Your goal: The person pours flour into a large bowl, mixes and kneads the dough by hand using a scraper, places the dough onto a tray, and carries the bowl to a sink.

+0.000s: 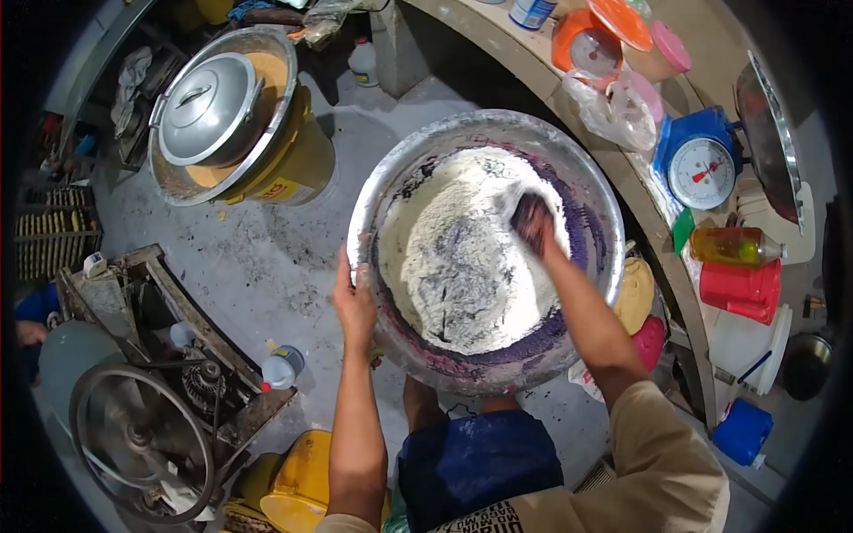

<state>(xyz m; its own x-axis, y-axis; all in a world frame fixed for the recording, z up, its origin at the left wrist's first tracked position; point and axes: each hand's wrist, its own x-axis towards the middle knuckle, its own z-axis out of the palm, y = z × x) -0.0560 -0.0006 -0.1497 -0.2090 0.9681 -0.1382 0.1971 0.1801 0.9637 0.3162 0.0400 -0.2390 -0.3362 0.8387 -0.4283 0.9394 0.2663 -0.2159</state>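
A large metal basin holds white flour heaped over a dark purple mixture that shows along the wall. My left hand grips the basin's left rim, with the thumb at the edge and some fingers hidden behind the side. Inside the basin, at the upper right of the flour, is my right hand. It is smeared with dark purple stuff and blurred by motion, so its fingers cannot be made out.
On the right, a curved counter carries a blue scale, an orange scale and a bottle of amber liquid. A lidded pot sits in another basin at upper left. A machine with a large wheel stands lower left.
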